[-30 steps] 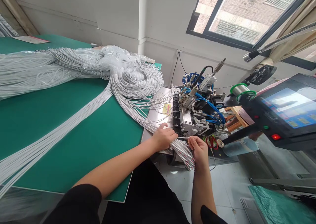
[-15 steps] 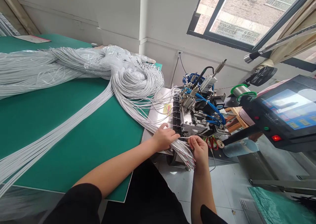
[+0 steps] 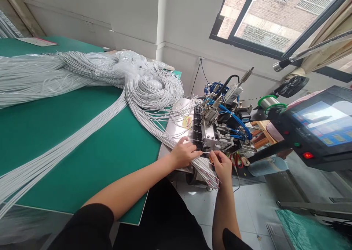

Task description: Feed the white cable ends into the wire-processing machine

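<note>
A single white cable (image 3: 206,152) stretches between my two hands at the front edge of a wire-processing machine (image 3: 213,127). My left hand (image 3: 184,155) is closed on this cable, its fingertips beside the machine's black slotted strip (image 3: 197,127). My right hand (image 3: 222,165) pinches the cable near its end between thumb and fingers; the very tip is hidden. Beneath both hands hangs a bundle of white cables (image 3: 204,171) with reddish ends. Other cables run from the strip back over a metal plate (image 3: 176,127).
Large coils of white cable (image 3: 156,90) and plastic-wrapped bundles (image 3: 33,77) lie on the green table (image 3: 82,147). A control screen (image 3: 324,121) stands at right. Red-handled scissors (image 3: 238,160), a plastic bottle (image 3: 268,165) and a solder wire spool (image 3: 269,103) sit by the machine.
My right hand's fingers have straightened slightly and its grip has shifted along the cable. The left fingers have moved a little toward the machine. The view has shifted slightly.
</note>
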Tool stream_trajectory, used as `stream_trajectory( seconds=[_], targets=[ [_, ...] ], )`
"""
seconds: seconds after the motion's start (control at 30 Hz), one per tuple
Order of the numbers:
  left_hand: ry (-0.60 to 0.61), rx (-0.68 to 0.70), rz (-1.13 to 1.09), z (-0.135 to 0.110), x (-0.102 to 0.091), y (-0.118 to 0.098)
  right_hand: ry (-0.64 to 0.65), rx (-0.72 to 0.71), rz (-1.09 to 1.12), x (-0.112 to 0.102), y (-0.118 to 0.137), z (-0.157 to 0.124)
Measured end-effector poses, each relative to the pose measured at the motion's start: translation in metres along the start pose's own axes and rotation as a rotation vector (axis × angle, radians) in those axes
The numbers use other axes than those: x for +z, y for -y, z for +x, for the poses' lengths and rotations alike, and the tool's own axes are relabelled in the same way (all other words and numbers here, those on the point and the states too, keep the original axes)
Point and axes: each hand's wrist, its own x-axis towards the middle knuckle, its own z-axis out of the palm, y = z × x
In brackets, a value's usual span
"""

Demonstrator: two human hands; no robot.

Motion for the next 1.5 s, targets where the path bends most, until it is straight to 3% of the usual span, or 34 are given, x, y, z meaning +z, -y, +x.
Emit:
stream_trajectory(
  seconds=[0.33,0.77,0.97,1.23,1.4,1.5],
  targets=[
    [0.02,-0.074,0.009,0.001,0.001,-0.003,0.142,0.072,0.168,0.01,-0.011,0.014],
    [0.076,-0.075,-0.003,0.002,0.0,-0.003,0.198,0.221,0.339,0.015,-0.013,0.011],
    [0.059,-0.067,-0.012,0.001,0.004,-0.001,0.211,0.183,0.285,0.01,-0.015,0.014],
    [0.054,-0.109,-0.04,0.001,0.003,-0.001,0.203,0.334,0.431,0.019,-0.011,0.016],
    [0.017,-0.13,-0.05,0.0,0.003,-0.001,0.185,0.324,0.418,0.014,-0.016,0.01],
    [0.013,-0.134,-0.05,-0.001,0.002,-0.002,0.107,0.256,0.325,0.004,-0.022,0.004]
  ],
)
